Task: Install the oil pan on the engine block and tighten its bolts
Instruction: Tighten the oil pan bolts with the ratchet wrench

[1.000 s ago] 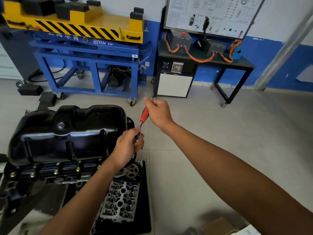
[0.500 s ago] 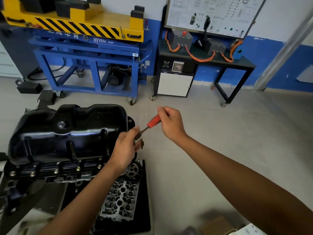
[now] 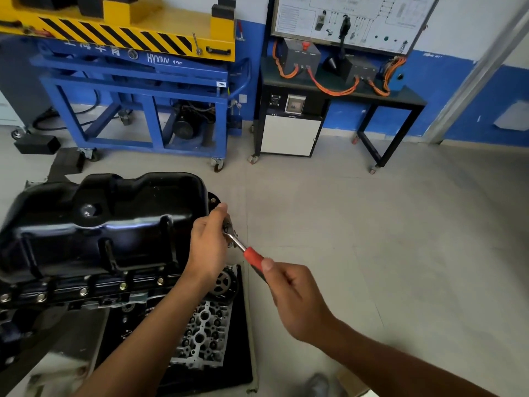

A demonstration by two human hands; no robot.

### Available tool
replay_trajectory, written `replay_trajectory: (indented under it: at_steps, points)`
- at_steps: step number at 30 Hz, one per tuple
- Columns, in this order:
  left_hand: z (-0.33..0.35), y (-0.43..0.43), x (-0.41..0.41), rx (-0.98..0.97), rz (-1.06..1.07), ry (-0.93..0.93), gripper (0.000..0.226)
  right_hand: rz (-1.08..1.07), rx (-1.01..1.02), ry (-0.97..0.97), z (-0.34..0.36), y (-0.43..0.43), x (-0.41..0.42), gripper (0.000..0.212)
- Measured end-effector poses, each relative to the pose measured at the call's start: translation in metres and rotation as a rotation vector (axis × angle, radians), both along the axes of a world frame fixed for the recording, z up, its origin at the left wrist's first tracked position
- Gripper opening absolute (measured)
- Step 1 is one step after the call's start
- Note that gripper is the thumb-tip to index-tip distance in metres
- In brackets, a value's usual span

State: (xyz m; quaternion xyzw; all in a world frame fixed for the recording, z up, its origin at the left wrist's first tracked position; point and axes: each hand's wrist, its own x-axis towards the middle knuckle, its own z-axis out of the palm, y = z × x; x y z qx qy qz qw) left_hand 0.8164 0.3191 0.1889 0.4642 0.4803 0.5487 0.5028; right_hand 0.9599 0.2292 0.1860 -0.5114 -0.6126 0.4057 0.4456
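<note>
Standing over the job, a person has both hands on a ratchet (image 3: 248,255) at the right end of the black oil pan (image 3: 106,224). The pan sits upside-down-bowl fashion on top of the engine block (image 3: 71,296), with its flange lying along the block's edge. A row of bolts (image 3: 123,285) shows along the near side of that flange.

The left hand (image 3: 207,247) is curled round the ratchet's metal head, right up against the pan's end wall; what the head is seated on is hidden behind the fingers. The right hand (image 3: 292,296) is wrapped round the red handle, thumb lying along it, and the handle slants down and to the right, away from the pan.

Below the block a toothed sprocket (image 3: 223,282) peeps out beside the left wrist, and a cylinder head (image 3: 203,336) lies on a black mat (image 3: 243,353) on the floor (image 3: 400,239). Against the far wall stand a blue trolley with a yellow, hazard-striped top (image 3: 143,81) and a dark desk (image 3: 412,100) carrying boxes joined by orange cables (image 3: 329,88).
</note>
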Motion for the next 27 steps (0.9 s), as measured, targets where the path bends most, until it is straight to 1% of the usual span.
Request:
replay_trajectory:
  at_steps: [2, 5, 10, 13, 14, 15, 17, 19, 21, 25, 27]
  points:
    - [0.0, 0.001, -0.001, -0.046, -0.013, -0.006, 0.049, -0.041, 0.006, 0.011, 0.002, 0.005, 0.002, 0.047]
    - [-0.003, 0.001, -0.002, -0.109, -0.003, -0.021, 0.038, -0.12, -0.04, 0.063, 0.001, 0.015, 0.007, 0.055]
    - [-0.01, 0.004, -0.005, -0.12, -0.009, -0.025, 0.038, -0.25, -0.065, 0.074, 0.0, 0.052, 0.021, 0.064]
    - [-0.013, 0.004, -0.008, -0.143, -0.035, -0.004, 0.05, -0.354, -0.04, 0.016, 0.007, 0.089, 0.025, 0.055]
    - [-0.013, 0.004, -0.009, -0.132, -0.055, 0.012, 0.051, -0.382, -0.022, -0.007, 0.01, 0.103, 0.024, 0.052]
    - [-0.013, 0.004, -0.009, -0.103, -0.081, 0.019, 0.047, -0.389, -0.006, -0.031, 0.013, 0.117, 0.022, 0.049]
    - [-0.01, 0.003, -0.01, -0.021, -0.133, 0.028, 0.041, -0.355, 0.01, -0.083, 0.019, 0.142, 0.012, 0.044]
    - [-0.008, 0.003, -0.01, 0.022, -0.152, 0.013, 0.043, -0.309, 0.033, -0.109, 0.024, 0.162, -0.001, 0.045]
    - [-0.008, 0.004, -0.009, 0.03, -0.172, -0.004, 0.044, -0.263, 0.061, -0.123, 0.029, 0.178, -0.016, 0.047]
    - [-0.008, 0.003, -0.01, 0.025, -0.229, -0.021, 0.045, -0.086, 0.056, -0.172, 0.04, 0.199, -0.04, 0.039]
    - [-0.007, 0.003, -0.013, 0.031, -0.236, -0.038, 0.046, -0.042, 0.048, -0.193, 0.041, 0.202, -0.045, 0.038]
